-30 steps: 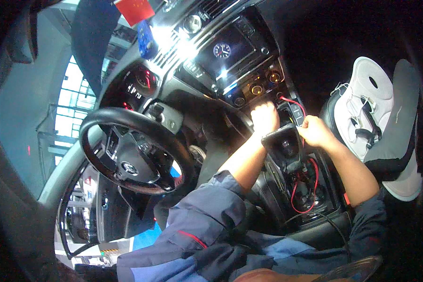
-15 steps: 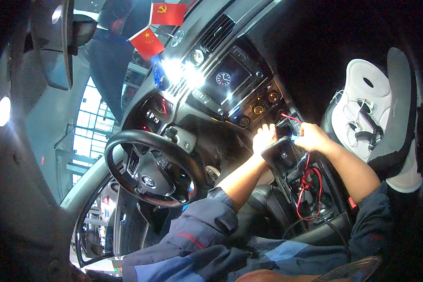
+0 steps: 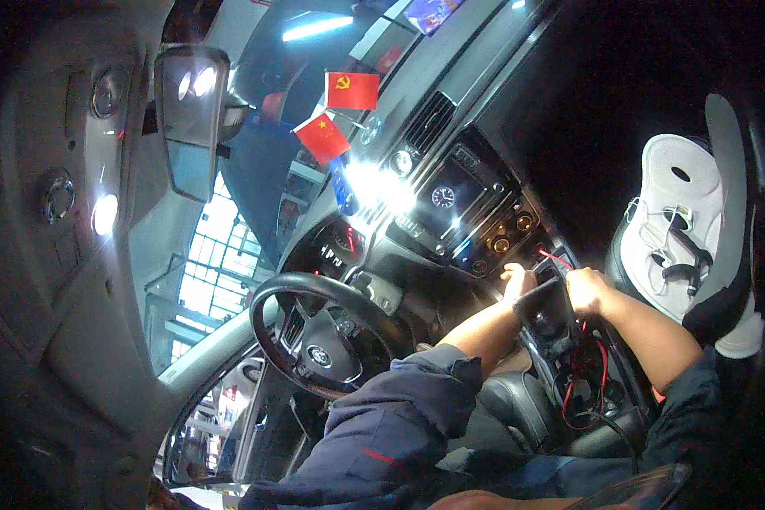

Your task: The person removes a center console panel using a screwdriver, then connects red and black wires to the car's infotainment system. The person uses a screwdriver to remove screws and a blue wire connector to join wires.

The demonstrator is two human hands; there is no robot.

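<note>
You're in the driver's seat of a car, looking down at the centre console. Biggest thing near you: the black steering wheel (image 3: 323,336), well to the left of your left hand (image 3: 516,280). Above and just past both hands sits the dashboard stack w/ a clock screen (image 3: 444,197) and round knobs (image 3: 501,244). To the right of your right hand (image 3: 588,289), a white child seat (image 3: 676,229) fills the passenger side. Higher up, far left of your hands, the rear-view mirror (image 3: 189,119), and two small red flags (image 3: 338,109) near the windscreen. Between your hands: a black trim panel (image 3: 550,313), tilted, lifted off the console. Left hand rests fingers curled on its upper left edge; right hand grips its upper right corner, closed round it. Red wires (image 3: 588,374) hang below the panel, just under your right hand. A thin red wire (image 3: 555,257) runs btwn the hands, above the panel.
</note>
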